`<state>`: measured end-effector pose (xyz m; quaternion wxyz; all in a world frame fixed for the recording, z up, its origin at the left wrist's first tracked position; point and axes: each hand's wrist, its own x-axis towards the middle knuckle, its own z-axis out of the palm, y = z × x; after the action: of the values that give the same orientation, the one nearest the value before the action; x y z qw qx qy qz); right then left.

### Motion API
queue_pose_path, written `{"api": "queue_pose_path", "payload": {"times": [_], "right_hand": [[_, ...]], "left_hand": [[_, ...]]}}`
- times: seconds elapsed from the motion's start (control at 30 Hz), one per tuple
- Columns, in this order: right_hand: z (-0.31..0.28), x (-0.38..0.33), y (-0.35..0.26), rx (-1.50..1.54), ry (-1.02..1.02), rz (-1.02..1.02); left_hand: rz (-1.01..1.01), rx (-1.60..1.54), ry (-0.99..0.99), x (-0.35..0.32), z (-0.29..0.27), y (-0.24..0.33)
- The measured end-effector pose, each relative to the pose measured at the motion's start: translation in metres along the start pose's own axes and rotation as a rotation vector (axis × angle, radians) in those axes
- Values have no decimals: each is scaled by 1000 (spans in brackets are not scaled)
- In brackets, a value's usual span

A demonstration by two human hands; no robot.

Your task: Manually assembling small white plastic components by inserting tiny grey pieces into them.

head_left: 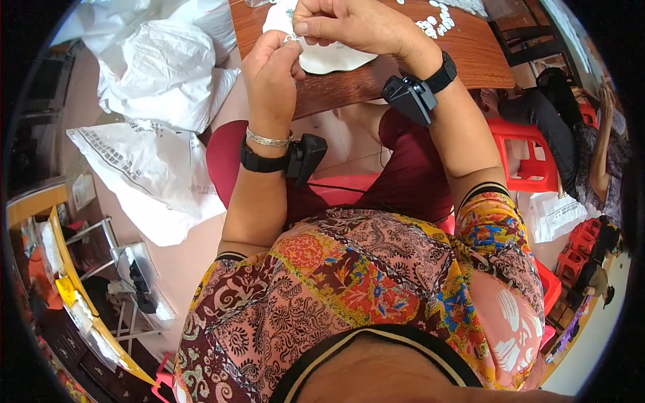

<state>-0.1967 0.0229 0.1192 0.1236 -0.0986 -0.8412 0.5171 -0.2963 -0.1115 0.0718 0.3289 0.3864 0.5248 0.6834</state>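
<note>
My left hand and my right hand meet above the near edge of a wooden table. Their fingertips pinch one tiny pale piece between them; its shape is too small to tell. Just beyond the hands a shallow white dish rests on the table. Several small white pieces lie scattered on the wood at the far right. Each wrist carries a black strap with a black device, and the left wrist also has a silver bracelet.
White plastic bags and a printed white sack lie on the floor to my left. A red plastic stool stands to the right, where another person sits. More red stools are stacked at the right.
</note>
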Motion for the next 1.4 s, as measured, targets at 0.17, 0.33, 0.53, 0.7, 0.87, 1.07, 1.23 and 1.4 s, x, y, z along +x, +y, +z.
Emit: {"api": "queue_pose_path", "payload": {"times": [0.17, 0.33, 0.53, 0.7, 0.87, 1.07, 1.23, 1.4], "right_hand": [[2, -2, -4, -100, 34, -12], [8, -2, -11, -403, 98, -98], [11, 1, -7, -481, 117, -130], [-1, 3, -8, -162, 186, -72], [-28, -10, -1, -476, 364, -33], [-12, 3, 18, -764, 203, 43], [4, 4, 44, -1102, 291, -62], [-1, 9, 42, -1038, 252, 54]], "left_hand": [[14, 19, 1, -1, 0, 0], [9, 44, 6, -2, 1, -1], [-5, -23, 39, -3, 3, -2], [-38, -150, 48, 1, -6, -3], [-43, -251, 68, 8, -10, -4], [-39, -284, 66, 4, -18, -4], [-55, -313, 55, 7, -14, -5], [-47, -310, 51, 7, -14, -5]]}}
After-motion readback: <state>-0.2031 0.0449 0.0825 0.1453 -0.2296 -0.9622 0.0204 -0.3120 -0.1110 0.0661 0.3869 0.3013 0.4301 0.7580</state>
